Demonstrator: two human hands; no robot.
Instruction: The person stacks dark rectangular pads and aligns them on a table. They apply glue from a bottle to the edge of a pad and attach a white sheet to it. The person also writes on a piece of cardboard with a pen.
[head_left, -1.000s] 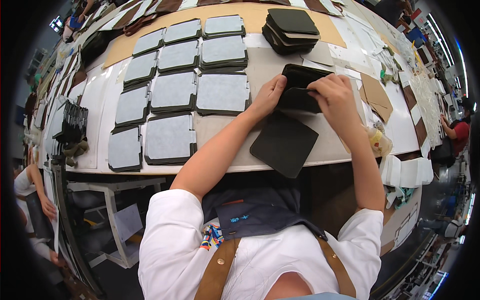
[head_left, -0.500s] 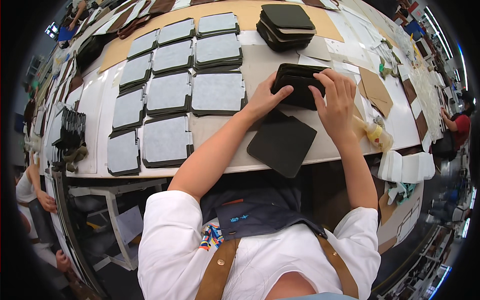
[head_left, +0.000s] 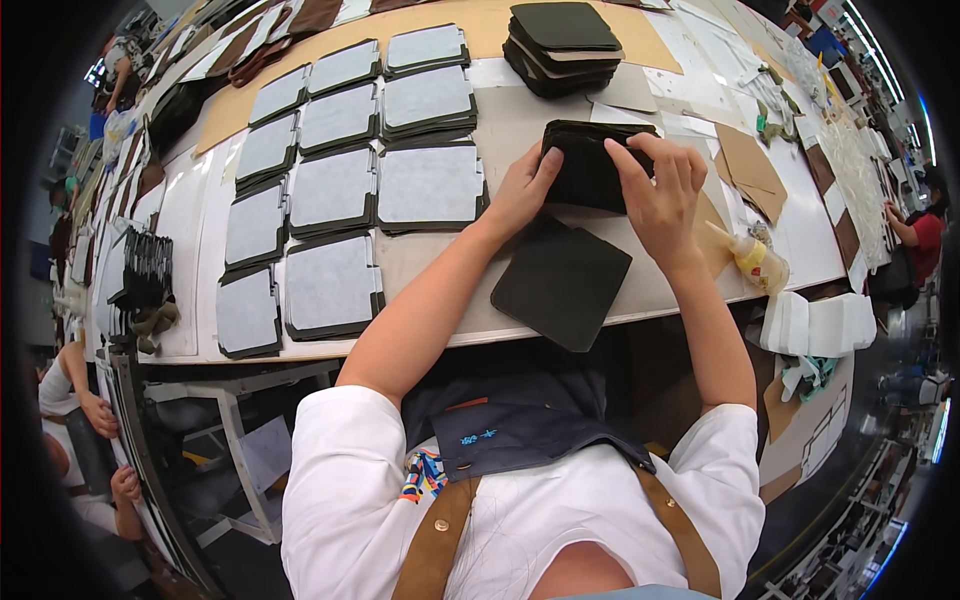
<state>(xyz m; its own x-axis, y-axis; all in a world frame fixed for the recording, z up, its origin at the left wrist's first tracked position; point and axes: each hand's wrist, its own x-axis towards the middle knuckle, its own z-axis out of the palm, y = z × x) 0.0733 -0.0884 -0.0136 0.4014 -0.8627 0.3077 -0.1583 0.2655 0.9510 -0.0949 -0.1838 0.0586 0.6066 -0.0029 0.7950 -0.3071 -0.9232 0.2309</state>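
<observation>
Above the table, a stack of dark, round-cornered leather-like panels [head_left: 588, 182] is tipped up so that its layered top edge faces me. My left hand [head_left: 522, 188] is closed round its left side, thumb on the near face. At the right side, my right hand [head_left: 662, 190] is closed on the stack, with thumb and index finger at the upper edge and the other fingers bent behind. A single dark panel [head_left: 565, 285] lies askew just below, its corner reaching past the table's front edge. Farther back stands a taller pile of dark panels [head_left: 565, 45].
Rows of stacked pale-faced panels with dark borders [head_left: 428, 185] cover the table's left half. On the right are a yellowish bottle with a nozzle [head_left: 760, 265], brown card pieces [head_left: 750, 175] and white folded pads [head_left: 815, 325]. Co-workers' hands [head_left: 98, 415] show at far left.
The held stack is tipped more upright. My left thumb has moved up, and my right thumb and index finger have shifted to its upper edge. The view has shifted slightly.
</observation>
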